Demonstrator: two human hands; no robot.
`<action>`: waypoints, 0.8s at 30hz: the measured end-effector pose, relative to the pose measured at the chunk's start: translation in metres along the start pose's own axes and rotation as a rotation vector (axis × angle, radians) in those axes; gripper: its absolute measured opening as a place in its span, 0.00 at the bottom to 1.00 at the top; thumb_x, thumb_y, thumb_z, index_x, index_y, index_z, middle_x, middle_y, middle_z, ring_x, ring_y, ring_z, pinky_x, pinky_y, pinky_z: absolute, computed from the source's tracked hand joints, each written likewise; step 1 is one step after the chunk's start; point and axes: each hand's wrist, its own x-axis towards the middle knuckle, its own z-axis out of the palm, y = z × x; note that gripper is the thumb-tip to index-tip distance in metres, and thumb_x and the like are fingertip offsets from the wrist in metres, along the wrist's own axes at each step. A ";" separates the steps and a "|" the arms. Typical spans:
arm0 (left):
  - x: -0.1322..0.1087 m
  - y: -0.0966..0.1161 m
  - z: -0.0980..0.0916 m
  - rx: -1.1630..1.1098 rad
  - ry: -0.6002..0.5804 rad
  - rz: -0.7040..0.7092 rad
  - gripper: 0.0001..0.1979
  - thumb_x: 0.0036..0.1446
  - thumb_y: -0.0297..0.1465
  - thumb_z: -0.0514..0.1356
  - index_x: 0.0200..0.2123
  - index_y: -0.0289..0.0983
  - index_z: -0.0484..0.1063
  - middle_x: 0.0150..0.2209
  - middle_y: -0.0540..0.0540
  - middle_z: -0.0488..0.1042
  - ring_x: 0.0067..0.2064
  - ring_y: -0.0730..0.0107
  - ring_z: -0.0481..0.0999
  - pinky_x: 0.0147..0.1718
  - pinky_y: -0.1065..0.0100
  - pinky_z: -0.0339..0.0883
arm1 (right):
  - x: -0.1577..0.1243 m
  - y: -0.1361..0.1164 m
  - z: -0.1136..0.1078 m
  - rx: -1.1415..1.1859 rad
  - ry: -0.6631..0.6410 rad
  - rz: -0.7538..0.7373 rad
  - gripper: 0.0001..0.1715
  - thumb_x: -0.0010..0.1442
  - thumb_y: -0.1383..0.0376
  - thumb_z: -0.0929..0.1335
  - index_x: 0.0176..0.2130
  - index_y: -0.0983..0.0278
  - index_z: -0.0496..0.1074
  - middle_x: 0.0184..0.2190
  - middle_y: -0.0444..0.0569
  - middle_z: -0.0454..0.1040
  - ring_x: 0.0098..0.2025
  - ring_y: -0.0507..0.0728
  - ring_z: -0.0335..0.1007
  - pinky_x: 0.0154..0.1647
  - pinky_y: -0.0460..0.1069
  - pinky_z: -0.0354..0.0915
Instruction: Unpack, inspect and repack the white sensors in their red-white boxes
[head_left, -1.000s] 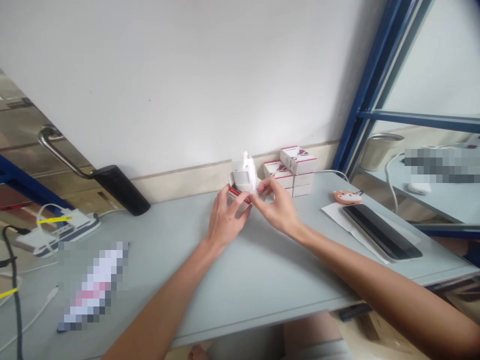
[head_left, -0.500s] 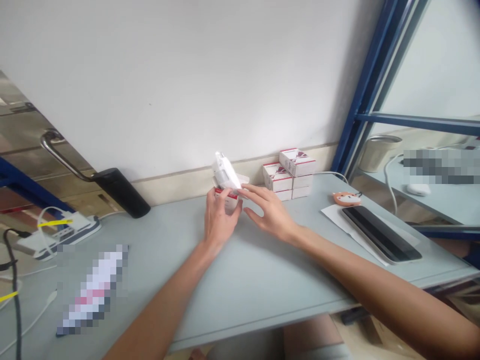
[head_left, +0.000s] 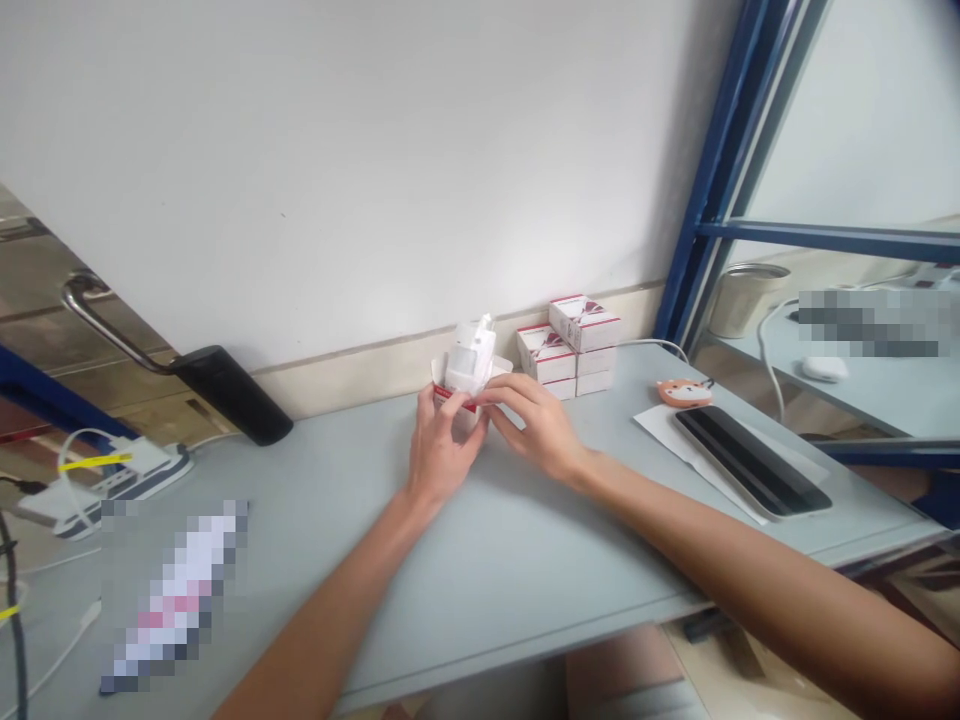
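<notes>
My left hand [head_left: 441, 450] grips a small open white carton with red trim [head_left: 454, 400] from the front near the table's far edge. A white plug-shaped plastic device [head_left: 471, 358] stands upright in the carton's mouth, its lower part hidden inside. My right hand [head_left: 531, 425] reaches in from the right, its fingertips pinching the carton's red-edged front beside my left fingers. Just behind to the right stands a stack of similar white and red boxes [head_left: 568, 350], not touched by either hand.
The pale grey table [head_left: 487, 570] meets a white wall behind. To the right lie an orange fox-shaped item [head_left: 684, 392] and a dark tablet [head_left: 752, 462] on white paper. A pixelated object [head_left: 172, 600] and a power strip [head_left: 112, 485] sit at left.
The white device has swung from tilted to upright and sits lower in the carton. My right fingers have closed back onto the carton's front, and the view has shifted slightly.
</notes>
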 end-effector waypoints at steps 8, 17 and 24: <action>0.003 0.006 -0.002 0.009 -0.039 -0.067 0.17 0.64 0.31 0.65 0.54 0.46 0.67 0.50 0.44 0.67 0.51 0.60 0.76 0.45 0.61 0.74 | -0.003 -0.003 0.002 0.011 0.000 0.179 0.21 0.70 0.68 0.66 0.60 0.55 0.67 0.51 0.51 0.78 0.53 0.61 0.77 0.54 0.57 0.73; 0.002 0.000 0.000 0.009 -0.023 -0.049 0.21 0.65 0.33 0.65 0.58 0.46 0.64 0.53 0.42 0.65 0.50 0.60 0.75 0.44 0.61 0.74 | 0.000 -0.002 -0.001 0.046 -0.022 0.144 0.13 0.72 0.67 0.65 0.54 0.56 0.71 0.53 0.52 0.75 0.55 0.60 0.75 0.57 0.56 0.71; 0.002 -0.002 0.001 -0.009 -0.021 -0.067 0.21 0.63 0.33 0.66 0.57 0.46 0.64 0.53 0.42 0.67 0.52 0.58 0.77 0.44 0.61 0.74 | -0.003 0.003 0.002 0.025 0.010 0.148 0.15 0.71 0.66 0.67 0.55 0.54 0.71 0.49 0.50 0.79 0.53 0.61 0.76 0.55 0.57 0.72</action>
